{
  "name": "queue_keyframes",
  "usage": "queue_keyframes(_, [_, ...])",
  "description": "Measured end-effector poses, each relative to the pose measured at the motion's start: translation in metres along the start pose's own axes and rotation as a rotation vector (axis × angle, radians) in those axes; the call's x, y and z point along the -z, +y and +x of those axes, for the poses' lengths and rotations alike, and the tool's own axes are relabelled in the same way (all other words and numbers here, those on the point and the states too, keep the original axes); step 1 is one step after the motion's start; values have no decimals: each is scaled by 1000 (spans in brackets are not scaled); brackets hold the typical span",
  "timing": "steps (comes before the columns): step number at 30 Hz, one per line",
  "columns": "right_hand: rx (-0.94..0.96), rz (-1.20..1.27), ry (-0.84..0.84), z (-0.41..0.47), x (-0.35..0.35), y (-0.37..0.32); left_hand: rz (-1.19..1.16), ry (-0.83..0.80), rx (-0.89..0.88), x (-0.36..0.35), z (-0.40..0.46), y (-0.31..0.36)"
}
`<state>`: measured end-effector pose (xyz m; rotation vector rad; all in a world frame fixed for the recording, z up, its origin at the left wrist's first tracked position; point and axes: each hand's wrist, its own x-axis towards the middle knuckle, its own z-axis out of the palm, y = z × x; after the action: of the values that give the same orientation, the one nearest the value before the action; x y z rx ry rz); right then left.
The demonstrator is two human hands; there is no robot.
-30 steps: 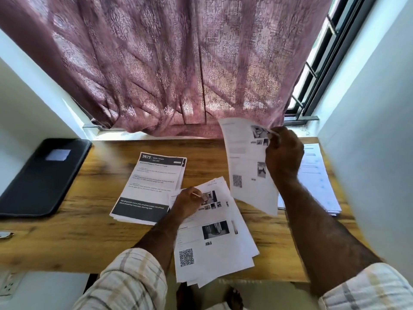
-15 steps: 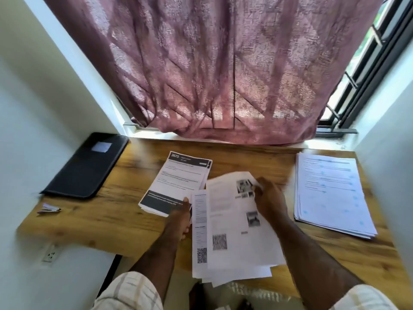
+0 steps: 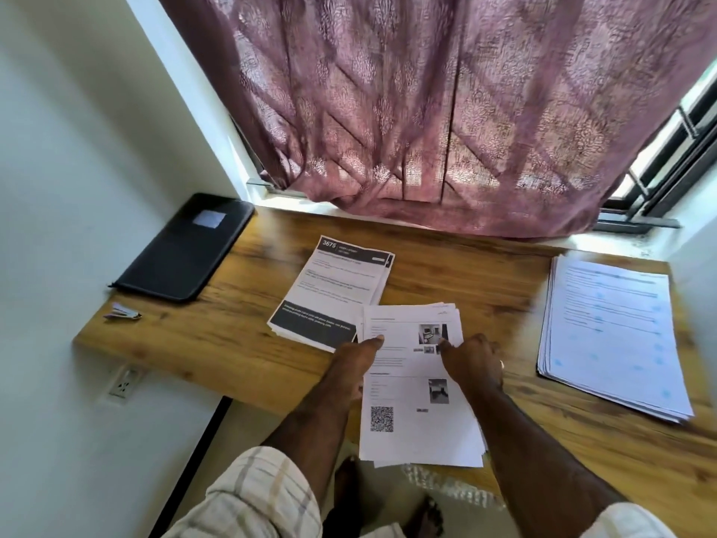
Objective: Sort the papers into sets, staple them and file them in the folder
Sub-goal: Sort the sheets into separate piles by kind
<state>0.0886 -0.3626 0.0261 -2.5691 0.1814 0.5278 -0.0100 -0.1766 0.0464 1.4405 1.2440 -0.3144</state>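
Note:
A stack of white sheets with photos and a QR code (image 3: 411, 432) lies in the middle of the wooden desk (image 3: 217, 343) and overhangs its front edge. My left hand (image 3: 355, 361) grips the stack's left edge, thumb on top. At the right edge my right hand (image 3: 471, 363) holds it, thumb pressed on the top sheet. A second stack with a dark "3675" header (image 3: 337, 285) lies just behind, partly under the first. A third stack with blue marks (image 3: 609, 335) lies at the right. The black folder (image 3: 186, 246) is shut at the back left, a small stapler (image 3: 122, 311) in front of it.
A mauve curtain (image 3: 426, 110) hangs over the window down to the desk's back edge. White walls close in on both sides. A wall socket (image 3: 123, 382) sits under the desk's left end. My feet show on the floor below the desk.
My right hand brought the lifted sheet down onto the middle stack. My left hand moved to the stack's left edge. The view swung left and down.

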Motion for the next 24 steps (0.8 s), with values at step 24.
queue_keyframes(24, [505, 1153, -237, 15, 124, -14, -310, -308, -810, -5, -36, 118])
